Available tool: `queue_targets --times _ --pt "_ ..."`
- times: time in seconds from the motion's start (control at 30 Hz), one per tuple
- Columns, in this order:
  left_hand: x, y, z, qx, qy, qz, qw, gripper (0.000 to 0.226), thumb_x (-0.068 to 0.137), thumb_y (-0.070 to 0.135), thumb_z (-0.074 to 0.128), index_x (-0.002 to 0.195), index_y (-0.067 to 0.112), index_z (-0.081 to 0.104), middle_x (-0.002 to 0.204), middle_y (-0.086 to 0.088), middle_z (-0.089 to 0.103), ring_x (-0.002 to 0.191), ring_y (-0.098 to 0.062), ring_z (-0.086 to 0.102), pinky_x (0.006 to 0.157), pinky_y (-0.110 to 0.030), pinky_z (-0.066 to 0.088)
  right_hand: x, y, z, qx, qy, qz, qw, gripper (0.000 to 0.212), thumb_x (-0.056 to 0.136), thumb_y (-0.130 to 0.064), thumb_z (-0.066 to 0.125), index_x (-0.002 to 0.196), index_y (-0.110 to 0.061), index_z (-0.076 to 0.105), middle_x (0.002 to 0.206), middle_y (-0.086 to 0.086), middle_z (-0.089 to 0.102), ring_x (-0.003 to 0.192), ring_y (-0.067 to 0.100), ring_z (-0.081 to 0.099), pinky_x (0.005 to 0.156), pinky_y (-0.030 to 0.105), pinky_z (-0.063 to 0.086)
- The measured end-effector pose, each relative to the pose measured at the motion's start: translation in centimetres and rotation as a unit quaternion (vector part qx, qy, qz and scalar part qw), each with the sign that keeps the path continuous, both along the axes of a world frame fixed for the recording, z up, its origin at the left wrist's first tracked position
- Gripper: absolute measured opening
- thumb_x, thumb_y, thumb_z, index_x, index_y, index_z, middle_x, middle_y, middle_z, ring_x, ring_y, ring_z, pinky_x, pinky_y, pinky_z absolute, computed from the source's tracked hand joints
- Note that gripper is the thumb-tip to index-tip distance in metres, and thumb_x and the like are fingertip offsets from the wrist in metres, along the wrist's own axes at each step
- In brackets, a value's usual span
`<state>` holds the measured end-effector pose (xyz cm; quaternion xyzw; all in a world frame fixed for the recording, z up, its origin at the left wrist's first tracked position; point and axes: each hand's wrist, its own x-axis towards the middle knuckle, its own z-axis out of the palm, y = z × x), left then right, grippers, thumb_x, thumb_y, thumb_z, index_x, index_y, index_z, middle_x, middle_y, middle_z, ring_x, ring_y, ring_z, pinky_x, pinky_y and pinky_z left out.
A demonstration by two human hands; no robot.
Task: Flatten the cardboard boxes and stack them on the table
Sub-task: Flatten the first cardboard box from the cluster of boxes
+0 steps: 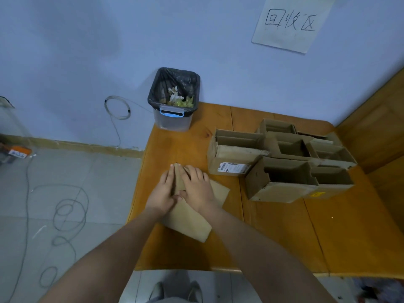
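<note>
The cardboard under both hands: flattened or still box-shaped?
Flattened: the cardboard lies flat on the table under both pressing hands.

Dim, bluish light — soft, edges warped.

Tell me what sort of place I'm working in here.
Probably a makeshift recycling corner indoors: a handwritten paper sign taped on the wall, a lined waste bin by the wooden table, and open cardboard boxes waiting there.
</note>
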<state>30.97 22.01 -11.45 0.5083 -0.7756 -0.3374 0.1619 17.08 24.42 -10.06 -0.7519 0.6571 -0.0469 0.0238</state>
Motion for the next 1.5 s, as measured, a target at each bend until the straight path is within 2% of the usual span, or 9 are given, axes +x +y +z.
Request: queue_targets --times 0.3,0.5,0.6,0.73,0.93,1.03,1.17,1.33,1.5 --pt "0.0 -3.7 5.0 -0.208 -0.112 -0.113 0.965 0.091 0.088 0.008 0.063 0.148 0.015 -0.005 0.159 -0.017 0.013 0.145 -0.034 0.021 0.115 -0.043 0.028 0.5 -0.6 3.6 -0.100 -0.115 -0.097 0.984 0.082 0.090 -0.039 0.057 0.153 -0.025 0.006 0.152 0.009 0.025 0.138 0.028 0.024 0.113 0.043 0.026" --pt "-2.4 -4.4 7.1 -0.262 -0.198 -0.161 0.931 0.078 0.097 0.012 0.051 0.155 0.016 0.000 0.162 -0.007 0.011 0.141 -0.028 0.031 0.103 -0.037 0.039 -0.8 0.9 3.4 -0.115 -0.212 -0.138 0.961 0.086 0.090 -0.031 0.060 0.151 -0.030 0.000 0.145 0.011 0.029 0.132 0.028 0.031 0.108 0.042 0.035" --pt "-4.1 -3.4 6.9 -0.240 -0.242 -0.222 0.914 0.068 0.099 0.015 0.046 0.155 0.013 0.007 0.161 -0.007 0.018 0.140 -0.025 0.033 0.103 -0.031 0.038 -0.7 2.2 2.0 -0.066 -0.183 -0.178 0.965 0.078 0.093 -0.028 0.054 0.153 -0.021 0.005 0.149 0.010 0.024 0.136 0.028 0.026 0.108 0.040 0.035" --pt "-6.8 -1.1 5.6 -0.185 -0.210 -0.258 0.925 0.064 0.099 0.014 0.047 0.154 0.013 0.013 0.162 -0.006 0.014 0.146 -0.021 0.023 0.112 -0.024 0.021 -2.9 3.7 0.7 -0.014 -0.162 -0.258 0.952 0.070 0.091 -0.022 0.052 0.151 -0.018 0.015 0.149 0.012 0.020 0.132 0.027 0.028 0.105 0.038 0.035" --pt "-8.0 -1.0 4.3 -0.175 -0.262 -0.258 0.913 0.062 0.101 0.007 0.040 0.154 0.027 0.015 0.163 -0.005 0.002 0.150 -0.026 0.005 0.119 -0.036 0.019 -6.1 4.7 0.8 0.018 -0.137 -0.252 0.958 0.057 0.090 -0.018 0.053 0.142 -0.019 0.029 0.135 0.007 0.032 0.116 0.024 0.040 0.090 0.035 0.044" --pt "-7.6 -0.8 3.9 -0.164 -0.242 -0.243 0.925 0.056 0.101 0.010 0.041 0.153 0.023 0.022 0.163 -0.002 0.008 0.150 -0.023 0.007 0.117 -0.035 0.024 -5.8 5.2 0.4 0.017 -0.144 -0.252 0.957 0.052 0.090 -0.021 0.054 0.139 -0.018 0.033 0.130 0.007 0.035 0.110 0.022 0.044 0.087 0.033 0.046" --pt "-6.7 -1.0 3.4 -0.155 -0.198 -0.189 0.949 0.056 0.098 0.025 0.052 0.149 0.016 0.031 0.161 0.000 0.016 0.147 -0.018 0.016 0.116 -0.028 0.021 -5.4 5.5 0.1 -0.012 -0.154 -0.230 0.961 0.036 0.090 -0.020 0.052 0.125 -0.016 0.045 0.120 0.005 0.042 0.101 0.020 0.049 0.082 0.029 0.043" --pt "-5.7 -1.4 3.2 -0.145 -0.239 -0.171 0.945 0.072 0.092 0.050 0.053 0.150 0.020 0.025 0.163 0.000 0.010 0.150 -0.018 0.004 0.120 -0.039 -0.004 -4.5 5.5 -0.3 -0.048 -0.178 -0.154 0.971 0.026 0.088 -0.024 0.051 0.109 -0.011 0.057 0.108 0.004 0.056 0.097 0.021 0.054 0.083 0.033 0.040" --pt "-5.3 -1.0 2.9 -0.095 -0.163 -0.129 0.974 0.072 0.092 0.057 0.049 0.148 0.019 0.028 0.161 0.001 0.018 0.149 -0.016 0.010 0.121 -0.038 0.005 -6.2 4.1 0.2 -0.077 -0.163 -0.123 0.976 0.017 0.086 -0.023 0.055 0.099 -0.013 0.062 0.102 0.000 0.053 0.098 0.017 0.048 0.081 0.032 0.038"
